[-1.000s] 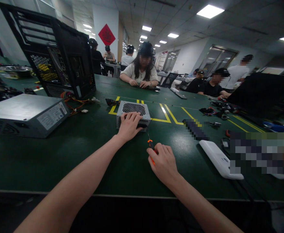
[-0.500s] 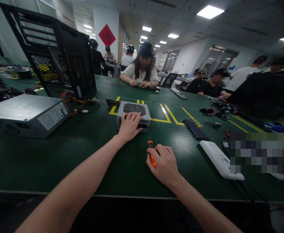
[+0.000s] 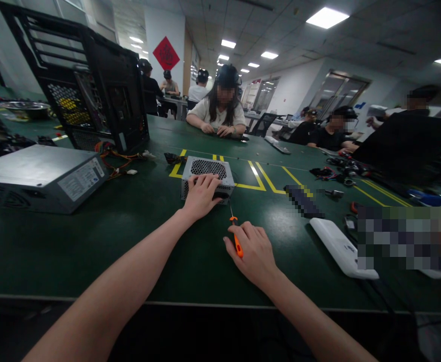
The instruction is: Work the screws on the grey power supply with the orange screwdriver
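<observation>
A small grey computer power supply (image 3: 209,168) with a honeycomb vent on top sits on the green table (image 3: 137,246). My left hand (image 3: 201,195) lies over its near side, fingers on the top edge and thumb along the near face, gripping it. In my right hand (image 3: 252,251) is an orange and black screwdriver (image 3: 238,245), held by the handle. Its thin shaft points away from me, and the tip is at the lower right of the power supply's near face. Whether the tip sits in a screw is too small to tell.
A larger power supply (image 3: 42,176) lies at the left, before an upright black computer case (image 3: 92,85) with loose cables. To the right are a white power bank-like slab (image 3: 341,249) and scattered cables (image 3: 341,168). Across the table sits a person (image 3: 220,108).
My right thumb has lifted a little away from the screwdriver handle, and the fingers have shifted slightly. My left hand and the power supply have stayed in place.
</observation>
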Demonstrator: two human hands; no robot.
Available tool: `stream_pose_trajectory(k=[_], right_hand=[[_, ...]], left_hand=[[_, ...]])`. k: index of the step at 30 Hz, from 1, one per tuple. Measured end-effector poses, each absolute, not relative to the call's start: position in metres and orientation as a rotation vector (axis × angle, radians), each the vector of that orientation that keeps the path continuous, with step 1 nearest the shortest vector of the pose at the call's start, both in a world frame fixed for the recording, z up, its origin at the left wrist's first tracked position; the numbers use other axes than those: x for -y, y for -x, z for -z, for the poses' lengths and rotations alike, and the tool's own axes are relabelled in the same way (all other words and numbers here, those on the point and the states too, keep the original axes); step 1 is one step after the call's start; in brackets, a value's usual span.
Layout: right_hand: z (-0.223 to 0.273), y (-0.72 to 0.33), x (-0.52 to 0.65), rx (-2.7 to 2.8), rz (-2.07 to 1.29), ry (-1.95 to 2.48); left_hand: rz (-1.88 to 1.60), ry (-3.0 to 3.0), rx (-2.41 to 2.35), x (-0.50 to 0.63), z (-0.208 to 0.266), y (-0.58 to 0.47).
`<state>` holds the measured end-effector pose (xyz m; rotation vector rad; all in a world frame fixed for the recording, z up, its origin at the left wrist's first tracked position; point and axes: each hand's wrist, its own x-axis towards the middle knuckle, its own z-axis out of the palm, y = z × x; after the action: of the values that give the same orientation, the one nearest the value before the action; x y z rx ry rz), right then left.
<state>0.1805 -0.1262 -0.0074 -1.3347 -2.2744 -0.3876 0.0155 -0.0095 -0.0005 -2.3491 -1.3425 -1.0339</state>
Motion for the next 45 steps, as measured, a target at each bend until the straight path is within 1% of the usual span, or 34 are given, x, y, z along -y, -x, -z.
stream_pose_trajectory(k=[4,9,15,21,24,31,38,45], right_hand=[[0.01,-0.181,0.125,2.193,0.42,1.301],[0.008,-0.183,0.126,2.304,0.532,1.327],[0.01,-0.181,0.126,2.284,0.512,1.346],[0.008,-0.181,0.127,2.283,0.694,1.385],[0.006,-0.18,0.128,2.281,0.724,1.388],[0.012,-0.18,0.125,2.244,0.611,1.319],[0.008,-0.18,0.126,2.3,0.613,1.365],[0.01,-0.18,0.125,2.27,0.45,1.323]], left_hand=[[1.034,2.347,1.332,0.01,0.001,-0.016],[1.037,2.347,1.338,0.01,0.001,-0.015],[1.039,2.356,1.34,0.009,0.001,-0.016],[1.024,2.354,1.333,0.011,0.0,-0.016],[1.017,2.355,1.343,0.012,0.0,-0.016],[1.055,2.289,1.376,0.014,0.0,-0.023],[1.079,2.251,1.428,0.013,0.001,-0.029],[1.092,2.249,1.447,0.013,0.002,-0.029]])
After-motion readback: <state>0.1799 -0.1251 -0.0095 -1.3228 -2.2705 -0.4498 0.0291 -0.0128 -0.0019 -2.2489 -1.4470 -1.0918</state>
